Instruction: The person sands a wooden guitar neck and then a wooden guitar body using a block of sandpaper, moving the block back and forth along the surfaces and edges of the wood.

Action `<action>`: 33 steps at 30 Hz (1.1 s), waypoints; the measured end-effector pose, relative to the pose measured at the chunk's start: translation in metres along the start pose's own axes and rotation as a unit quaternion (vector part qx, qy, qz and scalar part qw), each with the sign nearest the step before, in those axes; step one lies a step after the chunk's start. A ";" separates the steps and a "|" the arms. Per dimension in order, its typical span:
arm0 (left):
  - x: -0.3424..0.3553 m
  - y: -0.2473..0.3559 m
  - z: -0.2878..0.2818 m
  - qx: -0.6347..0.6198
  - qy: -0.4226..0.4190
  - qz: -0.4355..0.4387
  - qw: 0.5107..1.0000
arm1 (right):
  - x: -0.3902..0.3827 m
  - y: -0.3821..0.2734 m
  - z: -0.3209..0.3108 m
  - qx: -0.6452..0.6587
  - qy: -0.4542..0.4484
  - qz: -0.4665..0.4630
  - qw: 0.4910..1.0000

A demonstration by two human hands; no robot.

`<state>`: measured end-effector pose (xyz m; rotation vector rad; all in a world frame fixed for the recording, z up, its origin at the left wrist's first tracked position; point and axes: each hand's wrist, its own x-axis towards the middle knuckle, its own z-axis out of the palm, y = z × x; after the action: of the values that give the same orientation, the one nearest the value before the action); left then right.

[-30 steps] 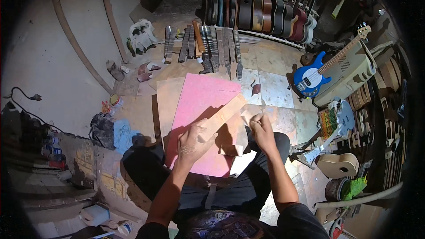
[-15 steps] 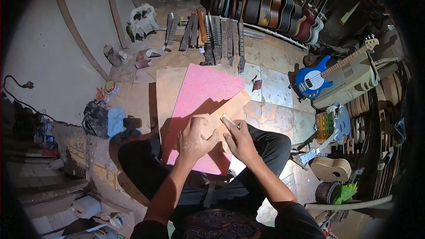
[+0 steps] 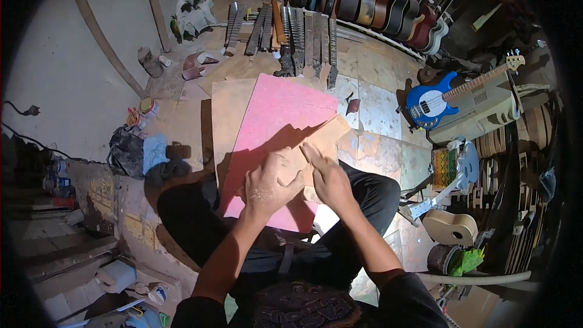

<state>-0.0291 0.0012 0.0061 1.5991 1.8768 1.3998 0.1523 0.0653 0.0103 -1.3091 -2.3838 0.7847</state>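
Note:
A flat, light-brown wooden piece (image 3: 333, 135) lies at a slant over a pink board (image 3: 282, 100) in front of my lap. My left hand (image 3: 267, 188) grips the wooden piece from its left side, thumb apart from the curled fingers; some fingertips are hidden. Pale dust coats the back of that hand. On the wood's right part, my right hand (image 3: 331, 183) is closed with the index finger reaching forward, pressing a small block that the fingers now mostly cover. Beneath the pink board is a larger tan board (image 3: 228, 106).
Several guitar necks (image 3: 306, 39) lie beyond the boards. A row of guitar bodies (image 3: 376, 3) stands at the back. At right are a blue bass guitar (image 3: 432, 104) and an unfinished guitar body (image 3: 446, 226). A dark plastic bag (image 3: 126, 152) sits left, near the wall.
My right hand has slid slightly up and forward along the wood, its index finger now stretched out and the small block more covered. My left hand stays on the wood. The view has shifted slightly.

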 end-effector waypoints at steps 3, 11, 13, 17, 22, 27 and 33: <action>-0.002 0.000 0.000 -0.002 -0.004 0.000 1.000 | -0.001 -0.002 0.008 0.087 0.020 0.005 0.996; -0.003 -0.001 0.004 -0.006 -0.007 0.010 1.000 | -0.002 0.007 0.003 0.055 -0.005 0.013 0.998; 0.000 -0.007 0.000 -0.001 0.004 0.017 1.000 | -0.005 0.003 0.001 0.134 -0.021 0.004 0.991; -0.002 0.004 -0.001 0.014 -0.012 -0.010 1.000 | -0.011 0.005 0.002 0.068 -0.009 0.012 0.998; 0.003 -0.003 -0.003 -0.004 -0.004 0.010 1.000 | -0.004 0.010 0.009 0.166 0.013 -0.014 0.986; -0.005 0.006 0.000 0.011 -0.004 0.034 0.999 | -0.004 0.015 0.005 0.086 0.005 -0.008 0.996; 0.002 0.002 -0.005 0.008 -0.005 0.003 1.000 | -0.019 -0.001 -0.003 0.157 -0.032 0.026 0.987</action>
<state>-0.0319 0.0009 0.0109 1.6171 1.8828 1.3800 0.1635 0.0496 0.0137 -1.2340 -2.1661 1.1770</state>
